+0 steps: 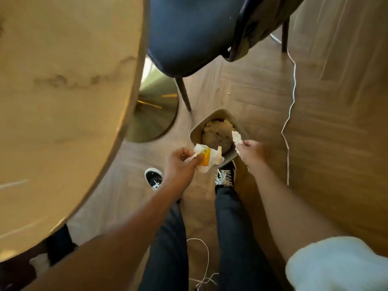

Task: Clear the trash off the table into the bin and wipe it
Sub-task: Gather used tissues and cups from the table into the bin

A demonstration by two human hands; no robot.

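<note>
Crumpled wrapper [206, 157] in left hand [180, 164] grip

floor [336, 101]: wood planks, warm light | surface [63, 91]: pale, marbled, rounded edge, fills left side | base [155, 114]: brass disc on floor under the surface | chair [189, 34]: dark blue seat, thin dark legs, at top | cable [290, 106]: white, snaking across floor at right

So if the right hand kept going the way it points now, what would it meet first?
Most likely the open bin: the right hand, pinching a white paper scrap, already points over its rim toward the crumpled trash inside. Depth is unclear in this view.
</note>
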